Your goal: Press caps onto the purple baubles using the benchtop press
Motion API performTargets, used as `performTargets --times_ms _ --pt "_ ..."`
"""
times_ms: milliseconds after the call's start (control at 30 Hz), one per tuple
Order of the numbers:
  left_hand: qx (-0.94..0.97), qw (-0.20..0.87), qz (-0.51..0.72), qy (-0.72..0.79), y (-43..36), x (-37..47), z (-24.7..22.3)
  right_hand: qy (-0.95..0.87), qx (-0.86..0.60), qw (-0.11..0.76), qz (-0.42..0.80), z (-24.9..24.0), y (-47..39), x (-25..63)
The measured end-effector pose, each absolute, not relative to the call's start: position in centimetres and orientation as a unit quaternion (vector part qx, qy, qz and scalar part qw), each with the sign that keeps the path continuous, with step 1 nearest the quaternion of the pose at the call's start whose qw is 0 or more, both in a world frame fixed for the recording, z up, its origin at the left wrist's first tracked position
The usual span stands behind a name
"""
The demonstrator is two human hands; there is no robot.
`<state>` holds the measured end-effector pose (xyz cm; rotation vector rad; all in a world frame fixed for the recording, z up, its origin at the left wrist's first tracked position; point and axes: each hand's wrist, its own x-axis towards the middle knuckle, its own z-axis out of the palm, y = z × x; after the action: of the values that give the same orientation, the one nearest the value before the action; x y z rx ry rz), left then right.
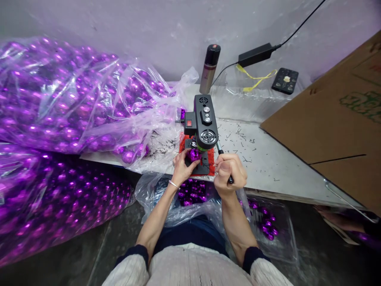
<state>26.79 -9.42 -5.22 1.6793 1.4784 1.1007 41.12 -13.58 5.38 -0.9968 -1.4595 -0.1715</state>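
Note:
My left hand [181, 167] pinches a shiny purple bauble [195, 154] between thumb and fingers. The bauble sits beneath the head of a small black bench machine [204, 105], above its dark base plate [203, 169]. A red sheet [211, 154] lies under the machine. My right hand [229, 172] is wrapped around the black-gripped lever [220, 149] on the machine's right side. The underside of the machine head, where it meets the bauble, is mostly hidden. More purple baubles [192, 192] lie in an open plastic bag [149, 194] at my lap.
Large clear bags of purple baubles [68, 99] fill the left side. Behind the machine stand a spray can [210, 69], a black power adapter [256, 55] and a phone [285, 80]. Dark shavings litter the white table [262, 159]. A cardboard box [330, 119] stands at right.

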Motion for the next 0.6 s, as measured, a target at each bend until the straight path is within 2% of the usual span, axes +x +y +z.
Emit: performTargets --times_ms 300,600 --pt "0.695 0.266 0.423 0.517 -9.2 27.9 -6.4 -0.645 -0.434 0.625 -0.076 5.3 -13.7 41.2" --pt "0.7 0.254 0.435 0.506 -9.3 27.7 -7.1 -0.653 -0.418 0.627 -0.075 2.6 -14.1 41.3"
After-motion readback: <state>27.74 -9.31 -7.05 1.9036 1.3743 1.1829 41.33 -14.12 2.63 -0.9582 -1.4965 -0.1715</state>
